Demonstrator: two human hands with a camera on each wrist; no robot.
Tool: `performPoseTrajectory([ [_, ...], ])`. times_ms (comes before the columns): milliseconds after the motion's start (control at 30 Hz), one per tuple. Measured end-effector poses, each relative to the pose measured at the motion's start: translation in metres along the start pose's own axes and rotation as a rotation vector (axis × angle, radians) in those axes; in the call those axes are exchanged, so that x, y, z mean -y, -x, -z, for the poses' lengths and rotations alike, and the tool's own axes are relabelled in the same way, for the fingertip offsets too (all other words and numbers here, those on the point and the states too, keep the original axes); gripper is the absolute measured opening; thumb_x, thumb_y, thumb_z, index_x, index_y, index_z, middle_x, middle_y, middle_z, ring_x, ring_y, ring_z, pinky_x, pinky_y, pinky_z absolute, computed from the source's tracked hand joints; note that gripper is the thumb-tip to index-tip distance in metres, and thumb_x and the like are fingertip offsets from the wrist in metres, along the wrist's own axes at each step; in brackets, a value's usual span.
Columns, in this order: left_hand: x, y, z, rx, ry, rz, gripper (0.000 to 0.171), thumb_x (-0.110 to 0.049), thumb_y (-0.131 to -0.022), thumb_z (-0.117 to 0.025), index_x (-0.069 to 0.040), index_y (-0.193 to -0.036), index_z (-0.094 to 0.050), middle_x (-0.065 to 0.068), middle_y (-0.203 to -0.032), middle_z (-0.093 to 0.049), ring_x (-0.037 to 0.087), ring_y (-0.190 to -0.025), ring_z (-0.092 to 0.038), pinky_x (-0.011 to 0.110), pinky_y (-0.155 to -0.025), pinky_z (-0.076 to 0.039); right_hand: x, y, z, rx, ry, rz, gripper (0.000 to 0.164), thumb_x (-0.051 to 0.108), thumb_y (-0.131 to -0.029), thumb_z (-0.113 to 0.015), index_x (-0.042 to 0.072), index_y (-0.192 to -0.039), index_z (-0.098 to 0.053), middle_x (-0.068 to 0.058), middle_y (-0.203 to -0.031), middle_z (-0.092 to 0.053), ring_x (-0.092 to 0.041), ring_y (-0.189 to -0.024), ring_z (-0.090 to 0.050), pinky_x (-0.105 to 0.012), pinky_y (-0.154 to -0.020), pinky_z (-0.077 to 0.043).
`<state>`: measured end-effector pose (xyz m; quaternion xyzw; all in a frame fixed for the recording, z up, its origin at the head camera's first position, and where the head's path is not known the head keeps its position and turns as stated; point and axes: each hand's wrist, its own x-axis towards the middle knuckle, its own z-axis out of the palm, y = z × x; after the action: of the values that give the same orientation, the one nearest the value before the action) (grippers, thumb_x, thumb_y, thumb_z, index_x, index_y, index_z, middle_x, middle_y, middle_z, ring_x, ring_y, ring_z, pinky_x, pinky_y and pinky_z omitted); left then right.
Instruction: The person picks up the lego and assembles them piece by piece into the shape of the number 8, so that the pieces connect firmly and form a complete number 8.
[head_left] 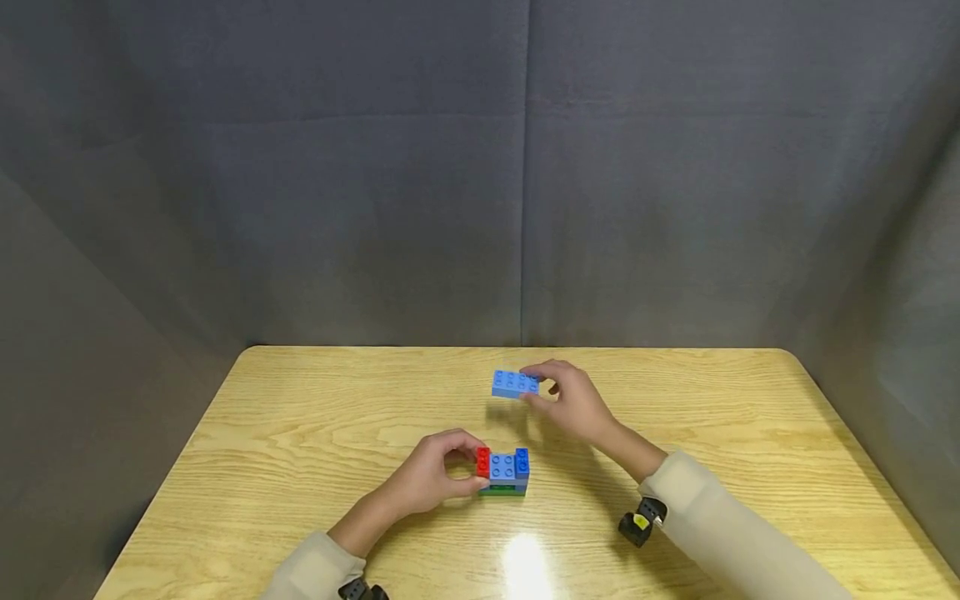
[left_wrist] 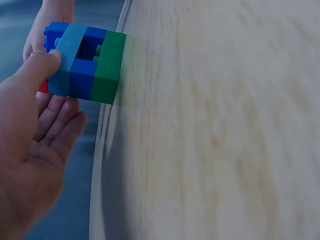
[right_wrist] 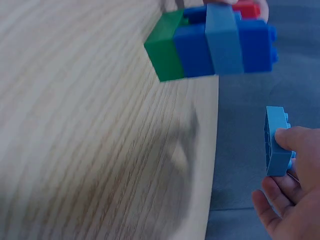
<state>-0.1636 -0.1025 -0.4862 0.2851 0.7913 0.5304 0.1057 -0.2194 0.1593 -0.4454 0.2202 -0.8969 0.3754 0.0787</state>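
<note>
My left hand (head_left: 426,477) pinches a small red brick (head_left: 483,462) at the left end of a stack of toy building bricks. On the stack's top level, a dark blue brick (head_left: 522,461) sits at the right end, with light blue studs showing between the two. Below, the left wrist view shows a light blue brick (left_wrist: 64,65), dark blue bricks (left_wrist: 82,79) with a gap between them, and a green brick (left_wrist: 108,70) at the bottom. Beyond the stack, my right hand (head_left: 576,406) holds a loose light blue brick (head_left: 507,384) above the table by its right end, studs up.
The bricks are over a wood-grain table (head_left: 315,417) with rounded far corners. A dark grey curtain (head_left: 375,208) hangs behind it and along both sides. A black wrist camera (head_left: 639,522) sits under the right sleeve, above the tabletop.
</note>
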Motion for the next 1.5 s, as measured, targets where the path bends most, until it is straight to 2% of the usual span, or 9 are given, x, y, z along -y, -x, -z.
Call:
performPoseTrajectory([
  [267,0.000,0.000,0.001,-0.003,-0.008,-0.009,0.029,-0.009,-0.085,-0.084,-0.008,-0.111,-0.071,-0.002,-0.101,-0.068,0.016,-0.096,-0.065,0.035,-0.094,-0.056,0.017,0.021,0.007,0.019,-0.021,0.058,0.034,0.015,-0.088,-0.082,0.007,-0.120,-0.074,-0.004,-0.113,-0.072,-0.026,-0.098,-0.064,-0.036,-0.077,-0.057],
  [400,0.001,0.000,0.001,-0.001,-0.005,-0.007,0.028,-0.010,-0.085,-0.084,-0.008,-0.110,-0.071,-0.002,-0.101,-0.068,0.016,-0.097,-0.065,0.036,-0.094,-0.056,0.023,0.029,0.008,0.035,-0.031,0.063,0.033,0.016,-0.088,-0.082,0.009,-0.120,-0.074,-0.002,-0.113,-0.072,-0.024,-0.096,-0.063,-0.035,-0.078,-0.057],
  [600,0.001,0.000,0.000,0.001,0.020,-0.020,0.028,-0.010,-0.086,-0.083,-0.007,-0.110,-0.070,0.000,-0.103,-0.068,0.015,-0.097,-0.064,0.038,-0.094,-0.056,0.031,0.040,0.009,0.044,-0.062,0.066,0.032,0.014,-0.087,-0.082,0.010,-0.119,-0.074,0.001,-0.111,-0.072,-0.023,-0.095,-0.063,-0.039,-0.078,-0.058],
  [767,0.003,0.000,0.000,0.008,0.035,-0.016,0.028,-0.008,-0.086,-0.083,-0.006,-0.111,-0.069,0.002,-0.104,-0.068,0.015,-0.097,-0.065,0.038,-0.094,-0.056,0.037,0.049,0.007,0.070,-0.076,0.065,0.033,0.014,-0.087,-0.082,0.011,-0.118,-0.074,0.004,-0.112,-0.071,-0.018,-0.097,-0.062,-0.036,-0.080,-0.058],
  [867,0.003,0.000,0.000,0.009,0.032,-0.016,0.029,-0.007,-0.086,-0.083,-0.005,-0.111,-0.069,0.002,-0.104,-0.067,0.015,-0.098,-0.065,0.037,-0.094,-0.056,0.040,0.053,0.005,0.089,-0.085,0.077,0.033,0.015,-0.087,-0.083,0.011,-0.119,-0.074,0.004,-0.112,-0.071,-0.020,-0.097,-0.061,-0.036,-0.080,-0.057],
  [1033,0.003,-0.001,0.000,0.011,0.036,-0.013,0.028,-0.006,-0.086,-0.082,-0.005,-0.111,-0.069,0.001,-0.104,-0.066,0.015,-0.098,-0.064,0.036,-0.095,-0.056,0.041,0.059,0.000,0.100,-0.081,0.098,0.034,0.016,-0.087,-0.083,0.012,-0.119,-0.074,0.006,-0.112,-0.071,-0.020,-0.096,-0.061,-0.032,-0.080,-0.056],
  [1233,0.003,-0.001,0.000,0.014,0.039,-0.015,0.027,-0.006,-0.087,-0.081,-0.005,-0.111,-0.068,0.002,-0.104,-0.066,0.015,-0.098,-0.064,0.037,-0.095,-0.056,0.043,0.063,-0.003,0.111,-0.085,0.087,0.035,0.017,-0.086,-0.084,0.012,-0.119,-0.074,0.007,-0.111,-0.071,-0.012,-0.096,-0.059,-0.038,-0.081,-0.057],
  [1500,0.002,0.000,-0.001,0.008,0.022,-0.010,0.027,-0.009,-0.087,-0.082,-0.005,-0.110,-0.068,0.002,-0.106,-0.067,0.017,-0.100,-0.065,0.038,-0.095,-0.056,0.046,0.064,-0.003,0.116,-0.069,0.093,0.035,0.017,-0.085,-0.085,0.012,-0.117,-0.074,0.007,-0.110,-0.071,-0.011,-0.097,-0.059,-0.036,-0.080,-0.057],
])
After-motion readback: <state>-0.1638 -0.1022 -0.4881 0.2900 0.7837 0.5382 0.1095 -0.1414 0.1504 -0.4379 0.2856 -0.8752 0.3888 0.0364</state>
